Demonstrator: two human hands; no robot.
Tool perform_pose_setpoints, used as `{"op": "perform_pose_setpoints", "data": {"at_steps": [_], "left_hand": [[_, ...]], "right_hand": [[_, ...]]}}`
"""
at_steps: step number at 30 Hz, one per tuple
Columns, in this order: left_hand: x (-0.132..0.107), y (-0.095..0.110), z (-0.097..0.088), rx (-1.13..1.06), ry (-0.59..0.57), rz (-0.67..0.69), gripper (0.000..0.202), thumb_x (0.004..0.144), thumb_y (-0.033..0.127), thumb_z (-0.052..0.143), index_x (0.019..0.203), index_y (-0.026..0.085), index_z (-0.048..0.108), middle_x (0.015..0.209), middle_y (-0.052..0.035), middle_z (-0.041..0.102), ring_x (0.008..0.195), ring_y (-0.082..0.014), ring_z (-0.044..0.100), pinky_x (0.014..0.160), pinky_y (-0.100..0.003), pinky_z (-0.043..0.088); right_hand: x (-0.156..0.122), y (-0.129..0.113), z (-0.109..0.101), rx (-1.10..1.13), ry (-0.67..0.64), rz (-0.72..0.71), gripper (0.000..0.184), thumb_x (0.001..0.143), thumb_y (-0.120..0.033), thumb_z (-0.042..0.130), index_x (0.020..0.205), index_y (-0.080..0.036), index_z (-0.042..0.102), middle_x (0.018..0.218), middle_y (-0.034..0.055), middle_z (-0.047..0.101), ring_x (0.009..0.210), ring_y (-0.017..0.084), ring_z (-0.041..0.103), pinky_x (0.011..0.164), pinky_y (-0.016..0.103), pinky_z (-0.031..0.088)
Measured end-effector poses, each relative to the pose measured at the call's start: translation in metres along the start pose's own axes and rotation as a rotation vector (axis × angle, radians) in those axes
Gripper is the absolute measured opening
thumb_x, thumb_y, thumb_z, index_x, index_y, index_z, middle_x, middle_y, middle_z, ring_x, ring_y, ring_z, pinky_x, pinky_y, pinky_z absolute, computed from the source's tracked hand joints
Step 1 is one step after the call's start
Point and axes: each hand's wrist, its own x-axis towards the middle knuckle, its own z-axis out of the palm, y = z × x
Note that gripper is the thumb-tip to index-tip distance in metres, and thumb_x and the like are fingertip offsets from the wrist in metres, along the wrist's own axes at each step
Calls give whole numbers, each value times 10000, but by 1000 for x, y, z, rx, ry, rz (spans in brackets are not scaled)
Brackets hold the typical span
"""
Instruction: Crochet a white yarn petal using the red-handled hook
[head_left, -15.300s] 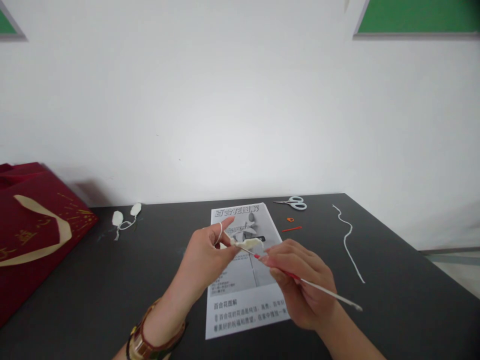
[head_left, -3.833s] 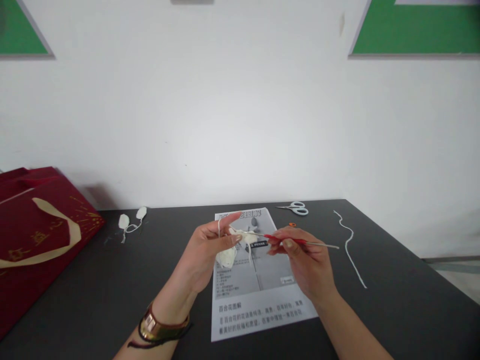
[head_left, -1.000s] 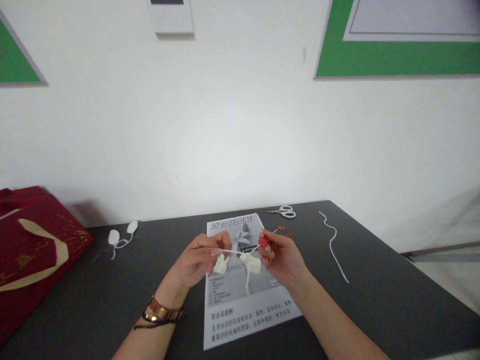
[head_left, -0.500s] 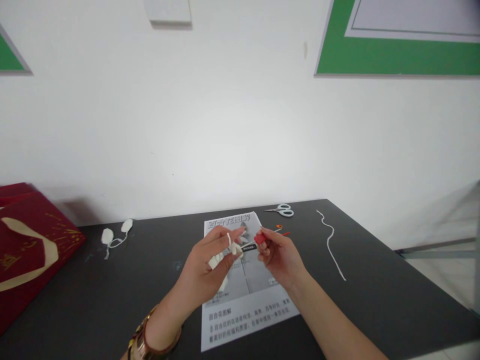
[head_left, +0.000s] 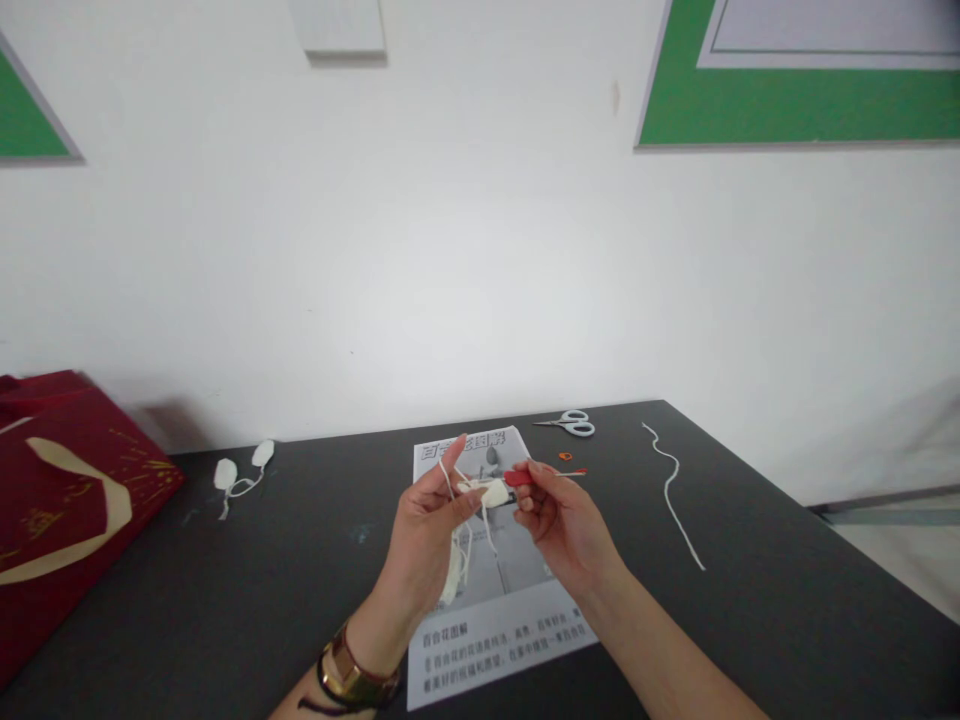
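Between finger and thumb, my left hand (head_left: 431, 520) pinches a small white crocheted piece (head_left: 495, 493). White yarn (head_left: 448, 478) loops up around its raised index finger, and another white piece (head_left: 451, 578) dangles below the palm. My right hand (head_left: 559, 505) is closed on a crochet hook with a red grip (head_left: 517, 478); its thin shaft reaches to the white piece. Both hands are over a printed sheet (head_left: 517, 640) with pictures and text, hiding part of it. Where exactly the hook tip sits in the stitches is too small to tell.
Scissors (head_left: 574, 423) lie at the back of the black table (head_left: 300, 600), near a small orange stitch marker (head_left: 565, 456). A loose white yarn strand (head_left: 670, 490) is at the right. At the left are two joined white pieces (head_left: 225, 473) and a red gift bag (head_left: 75, 510).
My left hand has turned, its index finger now raised with yarn over it and the white piece showing in front. The hook lies more level, its end clear of the orange marker.
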Motion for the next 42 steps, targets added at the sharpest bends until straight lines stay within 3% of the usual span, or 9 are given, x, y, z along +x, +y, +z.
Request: {"op": "perform_pose_setpoints", "data": {"at_steps": [5, 12, 17, 21, 23, 26, 31, 36, 42], "left_hand": [[-2, -2, 4, 87, 105, 89, 506, 639, 165, 773, 1121, 272, 661, 730, 55, 628, 743, -98, 583, 805, -254, 445], [-5, -7, 1, 293, 204, 285, 275, 667, 213, 748, 941, 223, 730, 801, -11, 660, 892, -209, 611, 794, -305, 456], [-7, -4, 6, 134, 220, 172, 441, 662, 169, 753, 1086, 260, 673, 731, 40, 630, 792, -144, 595, 811, -279, 439], [-6, 2, 9, -161, 112, -42, 539, 693, 126, 723, 1197, 269, 597, 682, 68, 600, 690, -87, 580, 784, -243, 433], [-4, 6, 6, -244, 37, -137, 521, 692, 112, 712, 1188, 232, 607, 734, 36, 639, 728, -102, 597, 775, -244, 432], [0, 13, -1, -273, -33, -203, 495, 668, 100, 720, 1148, 190, 638, 781, -7, 676, 746, -119, 605, 757, -245, 431], [5, 24, -9, -201, -86, -202, 518, 644, 84, 742, 1145, 169, 646, 768, -30, 704, 744, -137, 614, 794, -275, 421], [3, 30, -14, -142, -142, -183, 532, 661, 103, 740, 1177, 173, 627, 818, -48, 707, 799, -179, 624, 848, -347, 411], [3, 36, -18, -122, -165, -187, 501, 675, 98, 732, 1161, 179, 638, 823, -46, 715, 782, -161, 623, 833, -323, 412]], "right_hand": [[-3, 1, 4, -12, 14, -42, 167, 669, -212, 765, 784, -104, 708, 625, 38, 718, 452, 80, 596, 491, 179, 566], [-9, 8, 9, -161, -6, -225, 178, 730, -290, 728, 822, -139, 701, 697, 48, 731, 514, 90, 612, 561, 209, 555], [-17, 16, 6, -584, -60, -554, 129, 828, -221, 618, 910, -222, 717, 811, 51, 738, 691, 158, 672, 670, 291, 560], [-22, 16, -5, -1045, -410, -956, 390, 810, -58, 559, 1100, -292, 673, 1083, 87, 690, 975, 236, 637, 821, 377, 517], [-22, 14, -8, -1112, -500, -1042, 478, 797, -12, 534, 1173, -291, 628, 1136, 99, 665, 1034, 250, 612, 852, 389, 501], [-21, 10, -5, -1023, -432, -960, 434, 821, -22, 526, 1128, -301, 653, 1071, 78, 682, 961, 219, 635, 796, 349, 520], [-16, 7, 4, -700, -292, -729, 179, 845, -170, 583, 929, -265, 710, 826, 24, 691, 693, 150, 639, 630, 277, 529], [-16, 4, 2, -613, -271, -660, 114, 829, -223, 617, 885, -226, 716, 779, 26, 693, 666, 148, 642, 613, 271, 536], [-16, -1, -2, -519, -243, -607, 118, 835, -266, 616, 882, -215, 711, 801, 33, 706, 658, 155, 651, 603, 286, 552]]}}
